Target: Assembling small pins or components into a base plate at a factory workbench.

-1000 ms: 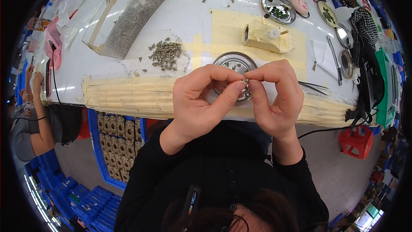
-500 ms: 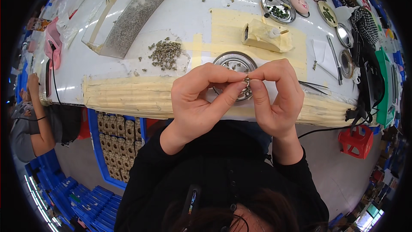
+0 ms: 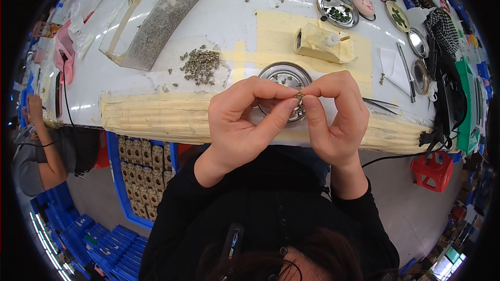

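Both my hands meet over a round metal dish near the table's front edge. Thumb and index finger of my left hand are pinched at the dish's middle, and my right hand pinches from the other side, fingertips almost touching. A tiny metal part seems to sit between the tips, but the fingers mostly cover it. Small metal pieces lie in the dish. Left of my hands, a pile of small metal parts is spread on the table. Behind the dish stands a tape-covered block with a small white bottle top.
A long clear bin of tiny metal parts stands back left. Tweezers lie right of my hand. A metal dish with dark green bits is at the back right. Below left is a blue crate of metal blocks. Another person's arm shows far left.
My hands stay nearly in place, with only slight movement at the fingertips. At far left, the other person's hand has shifted a little.
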`<act>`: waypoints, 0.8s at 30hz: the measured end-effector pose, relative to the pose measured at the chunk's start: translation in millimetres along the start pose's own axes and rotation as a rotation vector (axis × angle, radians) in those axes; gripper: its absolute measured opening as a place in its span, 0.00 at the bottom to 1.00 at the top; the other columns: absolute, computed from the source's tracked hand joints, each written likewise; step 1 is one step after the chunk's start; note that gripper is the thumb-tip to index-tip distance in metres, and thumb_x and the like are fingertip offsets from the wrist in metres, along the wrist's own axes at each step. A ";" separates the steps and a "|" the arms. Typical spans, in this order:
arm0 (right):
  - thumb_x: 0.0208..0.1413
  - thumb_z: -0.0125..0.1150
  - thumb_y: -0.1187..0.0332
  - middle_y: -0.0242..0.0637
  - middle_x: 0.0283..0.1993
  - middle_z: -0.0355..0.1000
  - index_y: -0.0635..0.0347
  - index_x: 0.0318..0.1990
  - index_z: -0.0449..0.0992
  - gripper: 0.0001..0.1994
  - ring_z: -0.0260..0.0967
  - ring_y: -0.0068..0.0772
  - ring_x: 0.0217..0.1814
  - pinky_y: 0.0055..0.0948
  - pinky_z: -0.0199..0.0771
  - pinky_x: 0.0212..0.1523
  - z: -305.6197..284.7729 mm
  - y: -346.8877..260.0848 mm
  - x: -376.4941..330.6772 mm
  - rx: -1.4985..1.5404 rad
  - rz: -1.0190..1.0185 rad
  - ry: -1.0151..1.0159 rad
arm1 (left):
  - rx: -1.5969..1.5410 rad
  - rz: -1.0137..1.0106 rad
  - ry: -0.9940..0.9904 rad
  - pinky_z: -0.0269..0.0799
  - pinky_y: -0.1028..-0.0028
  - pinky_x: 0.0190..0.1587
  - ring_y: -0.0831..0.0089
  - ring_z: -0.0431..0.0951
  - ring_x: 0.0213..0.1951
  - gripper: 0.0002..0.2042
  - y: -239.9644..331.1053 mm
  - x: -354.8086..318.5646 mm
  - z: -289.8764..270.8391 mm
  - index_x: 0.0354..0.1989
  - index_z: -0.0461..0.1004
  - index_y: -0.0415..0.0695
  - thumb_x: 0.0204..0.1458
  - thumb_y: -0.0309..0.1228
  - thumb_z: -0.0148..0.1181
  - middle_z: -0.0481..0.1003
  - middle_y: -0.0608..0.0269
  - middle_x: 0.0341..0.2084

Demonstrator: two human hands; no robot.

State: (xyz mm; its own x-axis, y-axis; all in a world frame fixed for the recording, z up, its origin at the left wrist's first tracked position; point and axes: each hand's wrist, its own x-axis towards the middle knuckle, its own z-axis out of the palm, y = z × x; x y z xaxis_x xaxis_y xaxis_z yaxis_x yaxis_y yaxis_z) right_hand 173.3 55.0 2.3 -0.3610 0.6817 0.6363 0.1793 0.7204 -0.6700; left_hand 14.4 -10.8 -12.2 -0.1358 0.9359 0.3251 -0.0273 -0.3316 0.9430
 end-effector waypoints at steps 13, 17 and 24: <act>0.48 0.67 0.79 0.34 0.30 0.75 0.61 0.31 0.77 0.05 0.68 0.36 0.30 0.30 0.66 0.32 0.5 0.4 0.5 -0.012 -0.001 -0.010 | -0.001 -0.004 0.006 0.77 0.76 0.45 0.74 0.81 0.39 0.08 0.2 0.1 0.2 0.43 0.74 0.30 0.55 0.15 0.61 0.79 0.55 0.36; 0.48 0.67 0.79 0.35 0.30 0.75 0.61 0.31 0.77 0.05 0.68 0.36 0.30 0.30 0.66 0.32 0.6 0.3 0.3 -0.003 -0.002 0.003 | -0.008 -0.014 0.007 0.76 0.76 0.45 0.74 0.81 0.39 0.08 0.3 0.2 0.5 0.43 0.74 0.30 0.55 0.15 0.61 0.79 0.55 0.36; 0.48 0.67 0.79 0.35 0.30 0.74 0.61 0.31 0.77 0.05 0.69 0.36 0.30 0.30 0.66 0.32 0.6 0.3 0.4 -0.002 -0.008 0.002 | -0.078 -0.020 0.105 0.72 0.81 0.36 0.82 0.76 0.32 0.07 -1.1 1.0 7.1 0.39 0.79 0.34 0.52 0.17 0.65 0.80 0.62 0.33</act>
State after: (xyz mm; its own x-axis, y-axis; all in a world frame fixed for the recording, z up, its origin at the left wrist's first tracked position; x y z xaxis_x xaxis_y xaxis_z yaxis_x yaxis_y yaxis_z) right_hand 172.7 55.4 2.1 -0.3603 0.6765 0.6423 0.1785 0.7258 -0.6644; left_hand 21.3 -8.6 -12.4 -0.2373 0.9260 0.2938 -0.1074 -0.3255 0.9394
